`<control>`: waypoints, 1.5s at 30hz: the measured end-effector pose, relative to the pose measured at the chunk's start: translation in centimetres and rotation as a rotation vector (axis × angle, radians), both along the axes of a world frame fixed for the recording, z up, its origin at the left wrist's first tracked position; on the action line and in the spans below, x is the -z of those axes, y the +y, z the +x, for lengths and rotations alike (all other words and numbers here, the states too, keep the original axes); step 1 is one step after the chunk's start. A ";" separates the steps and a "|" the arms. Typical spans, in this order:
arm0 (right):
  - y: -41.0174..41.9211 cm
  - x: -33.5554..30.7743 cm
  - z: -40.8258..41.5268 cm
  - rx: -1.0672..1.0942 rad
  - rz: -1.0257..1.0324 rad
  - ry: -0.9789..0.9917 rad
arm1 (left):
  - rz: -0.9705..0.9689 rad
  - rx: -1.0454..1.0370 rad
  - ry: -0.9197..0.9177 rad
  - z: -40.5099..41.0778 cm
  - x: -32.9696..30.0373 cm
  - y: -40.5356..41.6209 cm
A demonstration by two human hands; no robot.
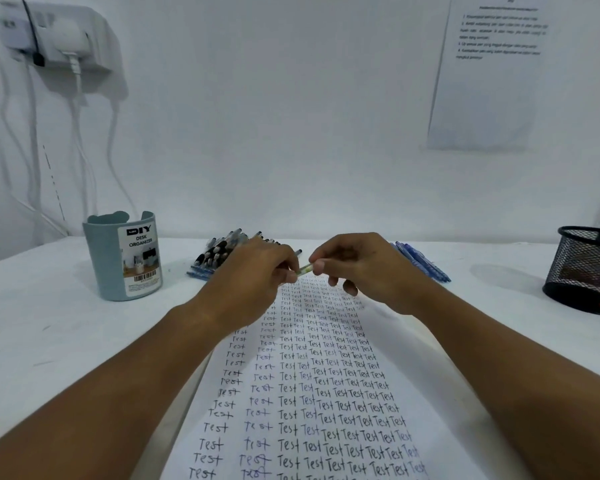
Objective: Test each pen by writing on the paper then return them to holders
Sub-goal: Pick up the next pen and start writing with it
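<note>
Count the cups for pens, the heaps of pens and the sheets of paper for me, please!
Pen holders: 2, the blue-grey desk organizer and the black mesh pen cup.
Heaps of pens: 2, the black pens and the blue pens.
Sheets of paper: 2, the test sheet and the wall notice.
Total: 6.

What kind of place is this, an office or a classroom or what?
Probably a plain work desk set up for checking pens. A sheet of paper filled with the word "Test", piles of pens by the wall, and a desk organizer and mesh holder suggest so.
</note>
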State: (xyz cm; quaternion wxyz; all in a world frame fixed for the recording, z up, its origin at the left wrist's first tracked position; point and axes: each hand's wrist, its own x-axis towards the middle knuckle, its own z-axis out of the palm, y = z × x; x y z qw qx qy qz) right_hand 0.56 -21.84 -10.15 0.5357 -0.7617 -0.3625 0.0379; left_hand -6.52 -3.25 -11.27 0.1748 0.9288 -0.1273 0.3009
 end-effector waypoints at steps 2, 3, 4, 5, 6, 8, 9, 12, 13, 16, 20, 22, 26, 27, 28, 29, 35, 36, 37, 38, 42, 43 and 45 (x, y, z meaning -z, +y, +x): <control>-0.4 -0.3 0.1 0.027 0.039 0.014 | -0.010 -0.004 0.039 0.0 -0.1 0.2; -0.6 -0.6 0.2 0.045 0.063 0.020 | -0.004 -0.013 0.072 0.0 -0.1 0.5; -1.0 -0.8 0.2 0.068 0.089 0.027 | 0.002 -0.025 0.110 0.0 -0.1 0.6; -1.4 -1.0 0.2 0.093 0.115 0.040 | -0.006 -0.033 0.148 -0.1 0.0 0.8; -1.7 -1.1 0.2 0.117 0.140 0.061 | -0.027 -0.033 0.172 -0.2 0.0 0.8; -2.2 -1.2 0.4 0.130 0.205 0.135 | -0.075 -0.028 0.186 -0.2 0.0 0.6; -2.2 -1.1 0.5 0.115 0.241 0.190 | -0.096 -0.025 0.183 -0.2 0.0 0.4; -2.3 -1.0 0.8 0.049 0.268 0.327 | -0.153 0.003 0.151 -0.3 -0.2 -0.3; -2.2 -1.0 0.7 0.028 0.241 0.338 | -0.167 0.013 0.139 -0.4 -0.2 -0.4; -2.0 -1.0 0.4 0.000 0.201 0.362 | -0.180 0.028 0.126 -0.6 -0.1 -0.6; -2.1 -1.2 0.6 0.132 0.345 0.536 | -0.163 0.009 0.124 -0.4 0.1 0.0; -2.5 -1.3 1.1 0.183 0.450 0.626 | -0.128 -0.002 0.167 -0.2 0.3 0.2; -3.3 -0.7 1.5 0.212 0.481 0.676 | -0.042 0.021 0.280 -0.3 0.5 0.0; -3.5 -0.5 1.4 0.211 0.456 0.683 | -0.022 0.035 0.302 -0.4 0.5 -0.1; -3.7 -0.2 1.2 0.226 0.432 0.685 | -0.004 0.048 0.321 -0.4 0.5 -0.1; -3.9 -0.1 1.0 0.257 0.418 0.685 | 0.013 0.062 0.339 -0.4 0.5 -0.2; -4.9 0.7 -0.6 0.252 0.346 0.567 | 0.102 0.110 0.389 0.0 0.8 -0.3; -4.9 0.9 -0.7 0.244 0.341 0.528 | 0.107 0.105 0.387 0.1 0.8 -0.3; -4.8 1.1 -0.9 0.244 0.333 0.483 | 0.112 0.100 0.385 0.1 0.9 -0.3; -4.6 1.2 -1.0 0.246 0.313 0.442 | 0.115 0.096 0.383 0.2 1.0 -0.3; -4.1 2.0 -1.3 0.185 0.260 0.403 | 0.108 0.090 0.385 0.5 1.1 -0.3; -4.1 2.2 -1.3 0.164 0.255 0.401 | 0.112 0.090 0.385 0.5 1.1 -0.3; -4.2 2.3 -1.4 0.146 0.244 0.375 | 0.117 0.090 0.396 0.6 1.2 -0.2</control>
